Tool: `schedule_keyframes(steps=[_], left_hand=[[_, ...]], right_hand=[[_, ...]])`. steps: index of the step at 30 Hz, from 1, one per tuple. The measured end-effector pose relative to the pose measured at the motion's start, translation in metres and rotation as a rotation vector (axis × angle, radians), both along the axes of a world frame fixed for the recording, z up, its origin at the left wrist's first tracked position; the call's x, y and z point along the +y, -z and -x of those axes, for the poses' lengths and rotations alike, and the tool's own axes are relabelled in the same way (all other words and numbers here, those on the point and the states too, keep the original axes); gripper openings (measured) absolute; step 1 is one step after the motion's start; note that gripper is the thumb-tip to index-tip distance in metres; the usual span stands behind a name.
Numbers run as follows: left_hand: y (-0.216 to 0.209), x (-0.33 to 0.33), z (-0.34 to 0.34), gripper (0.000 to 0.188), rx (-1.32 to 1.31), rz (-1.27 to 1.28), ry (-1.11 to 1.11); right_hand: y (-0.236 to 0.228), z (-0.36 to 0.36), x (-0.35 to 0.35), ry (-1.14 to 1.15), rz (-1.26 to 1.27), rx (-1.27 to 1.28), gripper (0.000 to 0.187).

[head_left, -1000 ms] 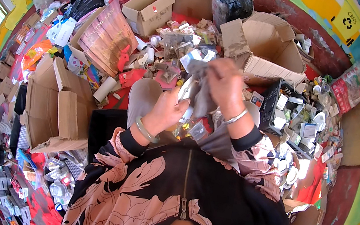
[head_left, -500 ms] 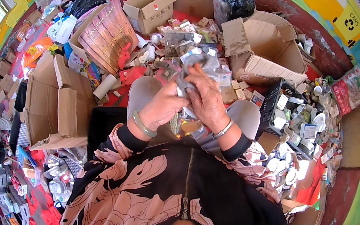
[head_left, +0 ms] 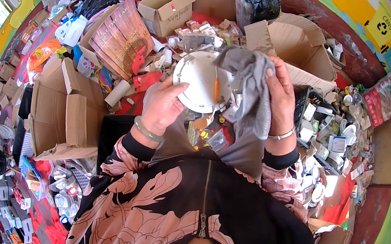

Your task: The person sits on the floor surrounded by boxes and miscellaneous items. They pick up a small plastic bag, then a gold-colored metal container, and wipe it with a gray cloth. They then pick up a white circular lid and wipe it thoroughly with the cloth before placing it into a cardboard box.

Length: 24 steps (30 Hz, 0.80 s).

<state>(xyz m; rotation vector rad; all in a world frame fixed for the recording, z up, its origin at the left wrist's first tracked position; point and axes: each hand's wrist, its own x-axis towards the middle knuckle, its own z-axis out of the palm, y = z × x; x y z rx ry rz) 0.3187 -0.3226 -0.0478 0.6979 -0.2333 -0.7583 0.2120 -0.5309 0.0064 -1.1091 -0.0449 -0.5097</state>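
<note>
My left hand (head_left: 163,107) grips the left edge of a flat, round white disc (head_left: 196,84), its thumb on the face and its fingers behind. Small dark marks dot the disc's rim. Bunched grey knit cloth (head_left: 252,80) hangs from my right hand (head_left: 282,92), thumb in front, and covers the disc's upper right edge. A narrow orange piece (head_left: 216,91) with a thin line running from it shows against the disc; I cannot make out what holds it. Below the disc, between my knees, lie small yellow and clear plastic pieces (head_left: 215,140).
An open carton (head_left: 63,107) stands at my left, another (head_left: 295,43) at the far right. To the right, a black crate (head_left: 304,105) borders a heap of white fittings (head_left: 338,133). Small boxes (head_left: 208,35) are piled ahead. Black bags (head_left: 256,2) sit at the back.
My hands have moved apart, the right one to the right with the grey cloth. The white disc now faces up in my left hand; before, the hands were together around the cloth.
</note>
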Motion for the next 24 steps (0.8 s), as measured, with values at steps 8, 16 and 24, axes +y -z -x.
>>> schedule_keyframes(steps=[8,16,24], left_hand=[[0.012,-0.020,0.005,0.026,0.050,0.024,-0.177],[0.005,0.008,-0.010,0.032,0.034,0.075,-0.265],[-0.010,-0.008,0.013,0.033,-0.050,0.158,-0.232]], right_hand=[[0.054,-0.028,0.068,0.309,1.300,-0.077,0.037],[0.018,0.008,0.030,-0.222,0.891,0.320,0.036],[-0.015,-0.017,0.012,0.266,-0.084,-0.083,0.031]])
